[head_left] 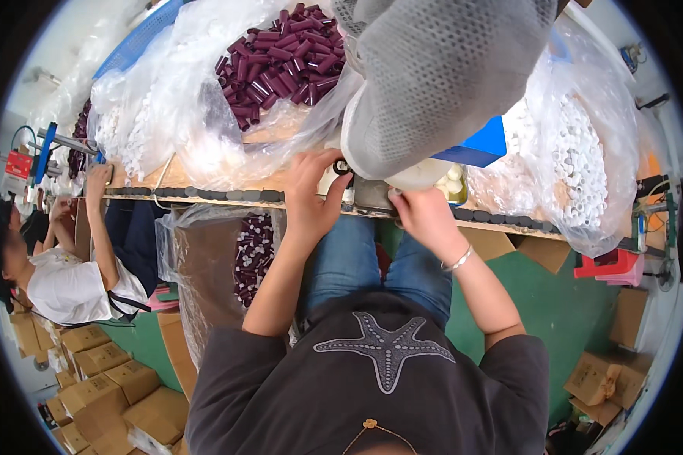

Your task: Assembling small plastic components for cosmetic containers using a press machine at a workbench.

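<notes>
My left hand (311,193) is at the table's front edge, thumb and forefinger closed on a small dark tube (341,165) seen end-on. To its right, my right hand (430,218) has its thumb and fingers pinched together at the edge of a dark grey block (373,196); whatever is between them is hidden. A large grey dotted object (448,83) looms close overhead and covers the work area behind both hands. Beyond my left hand lies a heap of glossy maroon tubes (288,64) on clear plastic. Cream-coloured rounded pieces (452,184) sit in a container by my right hand.
A blue box (484,142) stands behind the container. Clear bags of small white pieces (577,163) lie at right. Below the table hangs a bag of maroon-and-white pieces (254,258). A co-worker (83,277) works at left. Cardboard boxes (91,402) and a red stool (609,265) stand around.
</notes>
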Demonstrator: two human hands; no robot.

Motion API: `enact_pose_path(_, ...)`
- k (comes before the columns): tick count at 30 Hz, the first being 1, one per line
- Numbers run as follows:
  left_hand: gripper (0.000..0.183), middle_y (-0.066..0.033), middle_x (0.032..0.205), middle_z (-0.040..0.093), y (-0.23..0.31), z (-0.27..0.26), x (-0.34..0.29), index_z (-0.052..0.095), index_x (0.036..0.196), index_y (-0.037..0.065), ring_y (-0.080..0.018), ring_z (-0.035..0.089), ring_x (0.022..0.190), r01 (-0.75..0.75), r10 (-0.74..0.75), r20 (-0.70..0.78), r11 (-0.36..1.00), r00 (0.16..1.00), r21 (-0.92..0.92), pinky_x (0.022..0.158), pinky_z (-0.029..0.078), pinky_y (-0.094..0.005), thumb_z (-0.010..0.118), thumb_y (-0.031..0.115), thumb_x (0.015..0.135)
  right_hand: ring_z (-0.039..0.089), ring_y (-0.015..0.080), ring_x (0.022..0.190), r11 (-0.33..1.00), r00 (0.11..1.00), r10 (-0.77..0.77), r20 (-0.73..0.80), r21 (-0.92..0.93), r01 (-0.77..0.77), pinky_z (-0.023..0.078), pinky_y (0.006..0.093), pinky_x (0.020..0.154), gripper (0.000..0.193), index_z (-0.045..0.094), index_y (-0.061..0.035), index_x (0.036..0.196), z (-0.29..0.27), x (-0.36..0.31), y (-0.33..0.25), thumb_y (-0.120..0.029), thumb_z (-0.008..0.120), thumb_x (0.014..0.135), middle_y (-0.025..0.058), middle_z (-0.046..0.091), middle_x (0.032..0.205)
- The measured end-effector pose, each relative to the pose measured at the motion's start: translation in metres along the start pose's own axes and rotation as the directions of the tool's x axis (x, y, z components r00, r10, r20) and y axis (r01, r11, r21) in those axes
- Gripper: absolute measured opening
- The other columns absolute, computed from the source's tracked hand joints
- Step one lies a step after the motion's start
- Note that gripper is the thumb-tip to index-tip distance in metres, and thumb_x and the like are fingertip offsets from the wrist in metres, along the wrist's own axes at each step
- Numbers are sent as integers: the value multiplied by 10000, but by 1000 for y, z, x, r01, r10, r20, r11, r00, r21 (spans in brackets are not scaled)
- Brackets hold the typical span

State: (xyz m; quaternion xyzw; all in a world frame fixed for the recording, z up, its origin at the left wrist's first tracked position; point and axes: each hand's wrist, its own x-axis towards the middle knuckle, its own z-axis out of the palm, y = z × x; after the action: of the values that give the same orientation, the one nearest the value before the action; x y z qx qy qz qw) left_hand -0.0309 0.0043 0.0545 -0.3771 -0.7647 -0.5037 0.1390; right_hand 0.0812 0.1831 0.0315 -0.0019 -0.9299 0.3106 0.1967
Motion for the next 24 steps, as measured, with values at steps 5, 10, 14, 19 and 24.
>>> enact_pose_path(5,306,-88,1054,650,-6,15,-17,585,1087,-2,-139,565,841,48,-39,43,969,998,-241,748,431,-259,655,-33,791,600,370,774,995,995,-94,-19,-16,94,481,440,652,152,622,-27,874,2,-1,16,-159,666,813,175,618,868)
enact_pose_path(10,261,-63,970,631,5,30,-26,549,1069,-28,-104,553,815,213,-143,184,862,973,-460,737,420,-231,631,-7,822,592,304,714,997,996,-73,-42,15,74,483,383,621,249,613,-23,973,-13,-8,7,-163,709,791,118,576,783)
enact_pose_path(14,201,-18,827,642,17,46,-11,612,988,11,-91,513,687,257,-142,309,891,940,-373,652,420,-241,675,39,800,561,221,627,987,989,82,-120,145,-65,468,321,577,257,619,-25,1008,-39,-36,7,-128,720,795,85,566,749)
enact_pose_path(19,242,-50,706,605,2,62,-5,646,958,-10,-119,473,594,151,-96,514,986,853,-65,538,408,-284,721,18,729,558,130,589,962,885,273,-376,95,-256,451,249,551,154,652,-16,968,-82,-71,58,-59,682,822,52,613,722)
enact_pose_path(24,327,-142,921,656,-15,62,-17,622,1046,-24,-270,628,794,72,29,466,977,884,-198,714,498,-348,734,32,744,626,213,645,786,596,355,-720,-114,-607,498,314,620,168,659,6,983,-168,-112,183,-75,635,838,117,664,787)
